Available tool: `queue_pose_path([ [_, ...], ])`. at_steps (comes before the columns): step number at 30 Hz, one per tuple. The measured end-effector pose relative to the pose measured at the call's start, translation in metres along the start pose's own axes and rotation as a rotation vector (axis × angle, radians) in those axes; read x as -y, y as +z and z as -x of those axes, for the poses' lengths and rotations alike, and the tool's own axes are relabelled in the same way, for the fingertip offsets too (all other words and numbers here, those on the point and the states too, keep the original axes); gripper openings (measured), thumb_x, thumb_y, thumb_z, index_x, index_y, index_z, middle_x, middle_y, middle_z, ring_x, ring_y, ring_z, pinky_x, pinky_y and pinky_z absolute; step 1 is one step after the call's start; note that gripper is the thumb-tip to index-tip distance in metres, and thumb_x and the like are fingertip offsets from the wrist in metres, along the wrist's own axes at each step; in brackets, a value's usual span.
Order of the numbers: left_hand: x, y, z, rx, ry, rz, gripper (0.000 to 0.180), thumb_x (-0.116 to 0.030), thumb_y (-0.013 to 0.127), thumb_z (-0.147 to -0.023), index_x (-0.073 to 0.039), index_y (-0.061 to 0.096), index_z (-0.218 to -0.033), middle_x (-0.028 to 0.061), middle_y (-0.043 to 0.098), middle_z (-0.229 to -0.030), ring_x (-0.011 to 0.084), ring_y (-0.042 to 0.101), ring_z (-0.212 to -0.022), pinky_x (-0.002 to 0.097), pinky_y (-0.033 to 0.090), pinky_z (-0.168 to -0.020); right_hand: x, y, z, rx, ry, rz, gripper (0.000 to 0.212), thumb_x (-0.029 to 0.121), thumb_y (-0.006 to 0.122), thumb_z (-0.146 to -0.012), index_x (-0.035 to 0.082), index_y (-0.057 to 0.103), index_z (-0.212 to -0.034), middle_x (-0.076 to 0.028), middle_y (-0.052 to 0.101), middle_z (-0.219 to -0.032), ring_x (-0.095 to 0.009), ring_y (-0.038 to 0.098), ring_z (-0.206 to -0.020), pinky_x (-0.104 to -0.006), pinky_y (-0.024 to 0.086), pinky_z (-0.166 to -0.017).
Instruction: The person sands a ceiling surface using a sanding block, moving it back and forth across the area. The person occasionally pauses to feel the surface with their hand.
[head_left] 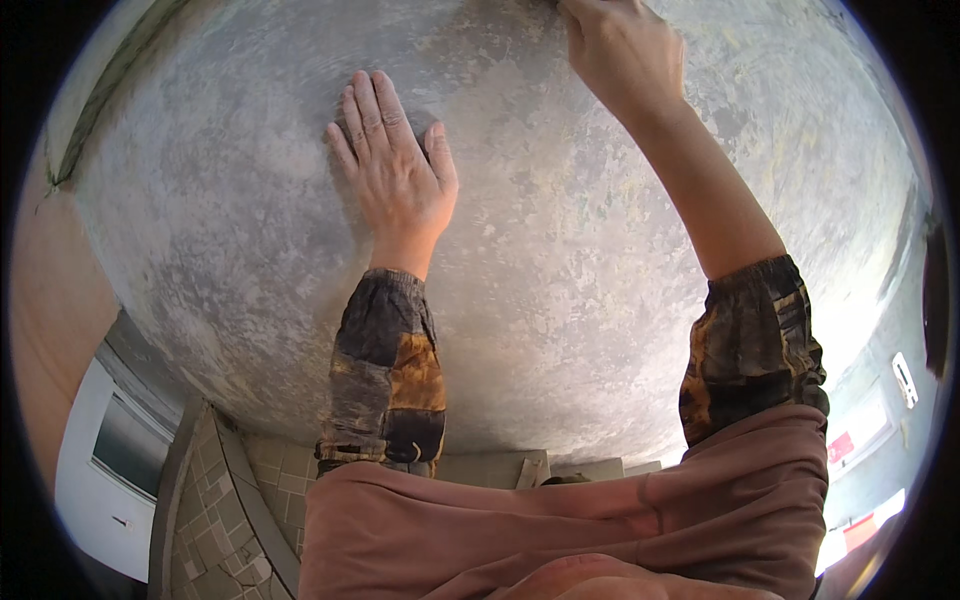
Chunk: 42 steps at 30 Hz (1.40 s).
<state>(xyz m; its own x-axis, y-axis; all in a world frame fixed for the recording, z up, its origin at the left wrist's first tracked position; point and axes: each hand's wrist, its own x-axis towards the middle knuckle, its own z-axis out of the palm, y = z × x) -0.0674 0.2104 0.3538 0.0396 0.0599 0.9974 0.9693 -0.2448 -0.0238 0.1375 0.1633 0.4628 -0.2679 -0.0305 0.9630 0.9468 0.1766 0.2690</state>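
A large grey wall [540, 230], mottled with pale and yellowish patches, fills most of the head view. Flat against it lies my left hand [397, 175], fingers stretched out and slightly spread, the thumb apart, with whitish dust on the skin. My right hand [630, 50] is higher and to the right, at the top edge of the view, with its fingers curled closed. The picture's edge cuts off its fingertips, so what they hold, if anything, cannot be made out. Both forearms wear dark patterned sleeve covers with brown patches.
At the lower left are a white door or window frame [80, 470] with a dark pane and a floor of irregular tiles [215, 500]. A peach-coloured wall [60, 320] stands at the far left. On the right, a small white fitting [904, 380] sits on a bright wall.
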Motion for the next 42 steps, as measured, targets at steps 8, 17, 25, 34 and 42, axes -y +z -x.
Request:
queue_pose_path([
  [8,-0.001,0.0,-0.001,0.005,-0.006,-0.063,0.066,-0.038,0.033,-0.102,0.0,0.016,-0.153,0.0184,0.02,-0.159,0.0316,0.018,-0.148,0.048,0.014,-0.12,-0.011,-0.006,0.003,0.028,0.063,0.021,0.019,0.01,0.056,-0.085,0.011,0.071,-0.098,-0.015,0.057,-0.104,-0.036,0.066,-0.075,-0.0451,0.055,-0.06],
  [17,-0.004,-0.001,-0.001,-0.015,-0.004,-0.085,0.065,-0.038,0.032,-0.102,-0.001,0.018,-0.153,0.0182,0.021,-0.159,0.0308,0.019,-0.148,0.0476,0.014,-0.121,-0.022,-0.007,0.009,-0.02,-0.016,-0.036,0.02,0.007,0.058,-0.083,0.01,0.072,-0.098,-0.017,0.057,-0.105,-0.037,0.064,-0.071,-0.0468,0.054,-0.062],
  [25,-0.005,-0.001,0.001,-0.008,-0.006,-0.091,0.066,-0.039,0.032,-0.101,-0.002,0.018,-0.154,0.0182,0.02,-0.159,0.031,0.018,-0.148,0.0487,0.013,-0.121,-0.014,-0.011,0.027,0.159,-0.086,-0.049,0.025,0.008,0.056,-0.087,0.01,0.07,-0.107,-0.018,0.055,-0.104,-0.035,0.064,-0.073,-0.0447,0.056,-0.063],
  [34,-0.055,0.02,0.004,0.112,0.253,-0.005,0.067,-0.044,0.034,-0.101,-0.008,0.019,-0.155,0.0142,0.018,-0.161,0.0313,0.014,-0.149,0.0575,0.009,-0.119,-0.015,-0.001,0.038,0.081,-0.016,-0.073,0.027,0.007,0.056,-0.085,0.015,0.071,-0.107,-0.016,0.057,-0.108,-0.038,0.064,-0.08,-0.0467,0.055,-0.065],
  [42,-0.086,0.02,0.004,0.098,0.214,0.044,0.068,-0.045,0.037,-0.1,-0.008,0.02,-0.155,0.0133,0.018,-0.161,0.0301,0.015,-0.149,0.0576,0.01,-0.118,-0.045,-0.013,0.037,0.011,0.035,-0.067,0.024,0.008,0.059,-0.085,0.017,0.072,-0.102,-0.014,0.059,-0.105,-0.037,0.065,-0.076,-0.0479,0.054,-0.065],
])
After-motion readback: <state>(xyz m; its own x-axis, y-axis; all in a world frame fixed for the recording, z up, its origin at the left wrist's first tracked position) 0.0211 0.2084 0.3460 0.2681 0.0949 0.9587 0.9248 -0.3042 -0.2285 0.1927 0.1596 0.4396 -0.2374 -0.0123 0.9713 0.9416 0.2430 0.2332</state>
